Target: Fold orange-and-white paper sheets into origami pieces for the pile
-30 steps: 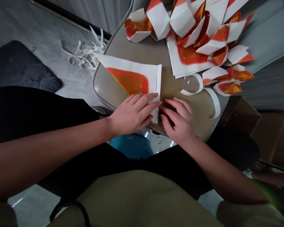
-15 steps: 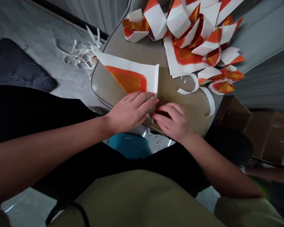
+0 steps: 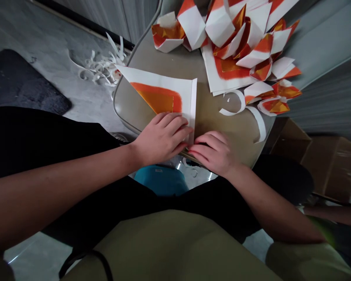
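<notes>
A folded sheet of joss paper (image 3: 184,88), white with an orange band and a gold patch, lies on the seat near its front edge. A narrow strip is turned over along its right side. My left hand (image 3: 165,134) rests across the sheet's lower part, its bent fingers pressing down by the folded strip. At the strip's lower end my right hand (image 3: 212,150) has its thumb and fingers drawn together at the paper's edge. The sheet's lower corner is hidden under the hands.
On the taupe chair seat (image 3: 236,138), folded paper pieces (image 3: 261,52) crowd the back right, over flat sheets (image 3: 213,80). Curled paper strips (image 3: 259,121) lie at right, more paper scraps (image 3: 99,68) on the floor. A cardboard box (image 3: 327,160) stands right; a blue object (image 3: 160,179) is below.
My left fingers have drawn back slightly and bent over the folded strip, which lies flatter and shows more of its length. My right hand has shifted slightly downward along the edge.
</notes>
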The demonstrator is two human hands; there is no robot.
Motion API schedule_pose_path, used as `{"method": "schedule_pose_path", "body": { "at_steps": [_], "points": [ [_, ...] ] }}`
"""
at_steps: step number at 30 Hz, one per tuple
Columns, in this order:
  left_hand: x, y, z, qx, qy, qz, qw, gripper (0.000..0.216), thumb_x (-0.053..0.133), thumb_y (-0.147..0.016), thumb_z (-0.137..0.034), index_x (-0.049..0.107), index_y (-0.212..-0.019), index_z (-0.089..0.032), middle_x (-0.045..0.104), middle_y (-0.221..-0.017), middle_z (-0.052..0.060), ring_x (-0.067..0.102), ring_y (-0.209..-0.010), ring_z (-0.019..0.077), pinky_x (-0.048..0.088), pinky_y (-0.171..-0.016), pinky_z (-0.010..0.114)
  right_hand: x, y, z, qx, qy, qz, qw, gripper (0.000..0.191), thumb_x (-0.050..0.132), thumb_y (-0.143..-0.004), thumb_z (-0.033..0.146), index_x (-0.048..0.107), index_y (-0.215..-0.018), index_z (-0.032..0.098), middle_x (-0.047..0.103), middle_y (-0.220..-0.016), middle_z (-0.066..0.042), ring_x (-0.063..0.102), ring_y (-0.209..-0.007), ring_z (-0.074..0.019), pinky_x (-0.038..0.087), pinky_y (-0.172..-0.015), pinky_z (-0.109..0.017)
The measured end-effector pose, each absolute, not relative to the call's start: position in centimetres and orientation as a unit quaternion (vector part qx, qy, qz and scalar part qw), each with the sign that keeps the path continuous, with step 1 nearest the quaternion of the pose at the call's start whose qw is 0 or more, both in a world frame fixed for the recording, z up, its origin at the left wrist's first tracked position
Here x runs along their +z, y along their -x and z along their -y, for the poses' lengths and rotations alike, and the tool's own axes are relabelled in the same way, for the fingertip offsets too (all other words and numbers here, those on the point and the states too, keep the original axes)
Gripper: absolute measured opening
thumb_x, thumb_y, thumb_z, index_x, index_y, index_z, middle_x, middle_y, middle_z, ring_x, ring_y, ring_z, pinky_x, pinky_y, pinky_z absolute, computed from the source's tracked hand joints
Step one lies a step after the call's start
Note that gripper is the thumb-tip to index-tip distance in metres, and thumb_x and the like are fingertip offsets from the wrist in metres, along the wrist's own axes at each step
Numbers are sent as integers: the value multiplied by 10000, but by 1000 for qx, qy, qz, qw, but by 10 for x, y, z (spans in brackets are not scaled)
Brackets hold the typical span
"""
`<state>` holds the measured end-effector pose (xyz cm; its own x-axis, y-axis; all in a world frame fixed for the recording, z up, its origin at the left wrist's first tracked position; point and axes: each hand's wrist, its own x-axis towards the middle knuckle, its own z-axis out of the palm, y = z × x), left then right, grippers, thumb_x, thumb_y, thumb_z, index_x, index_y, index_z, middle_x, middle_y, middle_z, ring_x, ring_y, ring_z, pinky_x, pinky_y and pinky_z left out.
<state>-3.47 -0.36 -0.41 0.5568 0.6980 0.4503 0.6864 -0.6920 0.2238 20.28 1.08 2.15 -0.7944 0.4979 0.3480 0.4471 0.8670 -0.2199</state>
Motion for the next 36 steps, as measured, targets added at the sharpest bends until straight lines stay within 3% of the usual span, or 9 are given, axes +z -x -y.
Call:
{"method": "schedule_pose_path", "body": {
  "at_steps": [10,36],
  "points": [
    [-5,32,8,260,-874,-408,47,434,569,-987,-339,599,-1362,-124,658,-1264,164,582,-1262,339,506,-1038,501,21,-205,-13,112,260,940,189,63,686,-944,189,745,-950,208,739,-941,-49,619,-889,-213,543,-814,-372],
    [-3,31,11,263,-868,-417,51,437,592,-957,-323,620,-1345,-126,653,-1245,159,588,-1255,350,511,-1048,502,23,-200,-12,98,270,940,187,85,672,-947,180,752,-918,182,754,-932,-62,611,-866,-221,542,-796,-382]
  ]
}}
